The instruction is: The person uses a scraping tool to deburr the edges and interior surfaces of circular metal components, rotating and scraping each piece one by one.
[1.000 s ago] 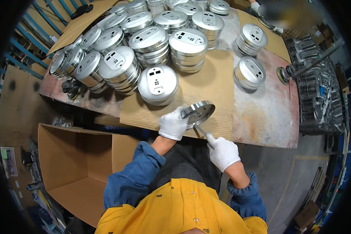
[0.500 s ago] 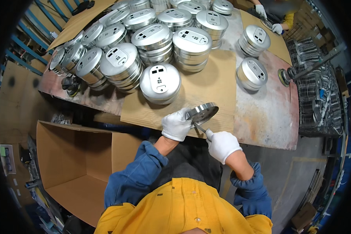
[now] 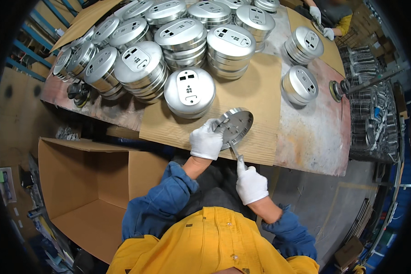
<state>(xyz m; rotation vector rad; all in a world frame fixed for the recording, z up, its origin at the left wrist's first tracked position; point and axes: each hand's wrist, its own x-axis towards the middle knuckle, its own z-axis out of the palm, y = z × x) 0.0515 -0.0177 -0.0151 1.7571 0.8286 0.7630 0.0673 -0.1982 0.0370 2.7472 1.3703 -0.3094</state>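
Observation:
My left hand (image 3: 205,142), in a white glove, grips the left rim of a round silver metal cover (image 3: 240,125). The cover is tilted so that its hollow inner side with small posts shows to me. In my gloved right hand (image 3: 252,185) is a slim metal hand tool (image 3: 234,150), its index finger stretched along it. The tool's tip is at the cover's lower rim; whether it is a file or a scraper I cannot tell. Just beyond my left hand stands a stack of silver round covers (image 3: 189,93) with a slotted top.
Several more stacks of covers (image 3: 180,34) fill the table's far left. Cardboard (image 3: 266,109) lies under my hands. An open carton (image 3: 84,182) stands left of me. Two short stacks (image 3: 300,84) and a sander-like tool (image 3: 336,90) are at right. Another person's gloved hands (image 3: 328,33) work far right.
The cover has tipped so that more of its inner side faces me. My right hand has moved left and nearer to me, with the tool at the lower rim. The view has shifted slightly.

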